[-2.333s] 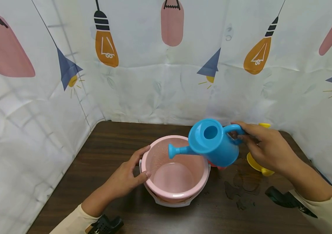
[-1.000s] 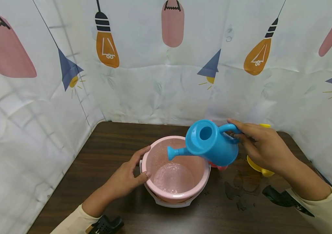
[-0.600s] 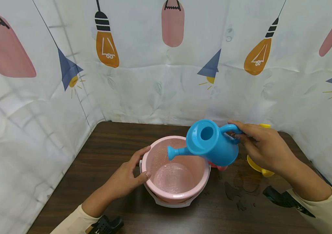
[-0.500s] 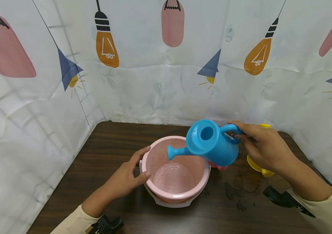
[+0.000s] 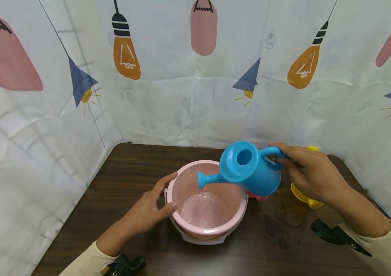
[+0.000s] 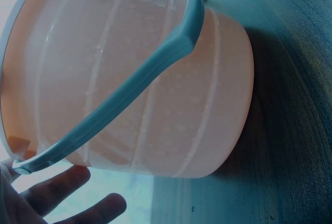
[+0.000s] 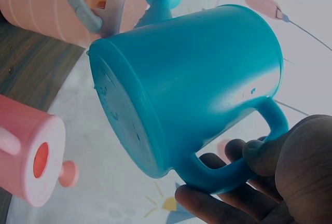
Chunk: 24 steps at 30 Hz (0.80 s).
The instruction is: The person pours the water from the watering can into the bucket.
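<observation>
A pink bucket (image 5: 205, 229) with a pale handle stands on the dark wooden table (image 5: 140, 161). Water (image 5: 204, 209) with small ripples lies at its bottom. My left hand (image 5: 150, 209) holds the bucket's near left rim, thumb and index finger over the edge; in the left wrist view two other fingers (image 6: 101, 208) spread free beside the bucket wall. My right hand (image 5: 307, 172) grips the handle of a blue toy watering can (image 5: 250, 174), fingers curled round it in the right wrist view. The can is tilted left, its spout (image 5: 209, 179) over the bucket's opening.
A pink watering can (image 7: 36, 151) stands right behind the bucket, mostly hidden in the head view by the blue can. Something yellow (image 5: 300, 193) is partly behind my right hand. Spilled water (image 5: 280, 224) wets the table to the right. A printed curtain (image 5: 181, 96) hangs behind.
The blue watering can has shifted slightly left and tipped a little more since the oldest frame. The bucket's water, smooth then, has turned rippled. My left hand stays at the rim.
</observation>
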{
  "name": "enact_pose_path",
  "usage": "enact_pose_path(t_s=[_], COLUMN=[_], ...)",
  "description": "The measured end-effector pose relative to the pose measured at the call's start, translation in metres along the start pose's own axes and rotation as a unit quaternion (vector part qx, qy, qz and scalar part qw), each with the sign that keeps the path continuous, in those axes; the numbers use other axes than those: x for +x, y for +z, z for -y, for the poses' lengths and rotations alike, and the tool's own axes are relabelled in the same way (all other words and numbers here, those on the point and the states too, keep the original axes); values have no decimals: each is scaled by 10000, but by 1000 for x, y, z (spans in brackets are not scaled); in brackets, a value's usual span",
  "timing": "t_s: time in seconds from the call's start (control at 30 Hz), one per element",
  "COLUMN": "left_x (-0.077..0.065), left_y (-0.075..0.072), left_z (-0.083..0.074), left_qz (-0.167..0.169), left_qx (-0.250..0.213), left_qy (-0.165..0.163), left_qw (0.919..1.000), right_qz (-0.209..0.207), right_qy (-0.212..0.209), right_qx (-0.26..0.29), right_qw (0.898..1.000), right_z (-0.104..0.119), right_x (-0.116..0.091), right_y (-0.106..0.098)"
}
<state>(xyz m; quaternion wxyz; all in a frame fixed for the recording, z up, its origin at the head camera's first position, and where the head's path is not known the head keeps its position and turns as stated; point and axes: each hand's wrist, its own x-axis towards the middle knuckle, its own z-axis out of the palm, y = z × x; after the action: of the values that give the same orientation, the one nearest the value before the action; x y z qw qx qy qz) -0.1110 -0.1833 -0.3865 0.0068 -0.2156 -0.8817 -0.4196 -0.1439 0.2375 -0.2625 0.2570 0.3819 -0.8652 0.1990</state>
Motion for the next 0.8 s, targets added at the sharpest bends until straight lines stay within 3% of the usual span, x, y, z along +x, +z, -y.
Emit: enact_pose_path(t_s=[0.8], left_x=[0], left_y=[0], left_z=[3], left_qz=[21], left_qx=[65], left_qy=[4], left_qw=[10000], right_qz=[39], right_qy=[91], right_qx=[14], right_qw=[10000], right_z=[-1], right_x=[1], right_y=[0])
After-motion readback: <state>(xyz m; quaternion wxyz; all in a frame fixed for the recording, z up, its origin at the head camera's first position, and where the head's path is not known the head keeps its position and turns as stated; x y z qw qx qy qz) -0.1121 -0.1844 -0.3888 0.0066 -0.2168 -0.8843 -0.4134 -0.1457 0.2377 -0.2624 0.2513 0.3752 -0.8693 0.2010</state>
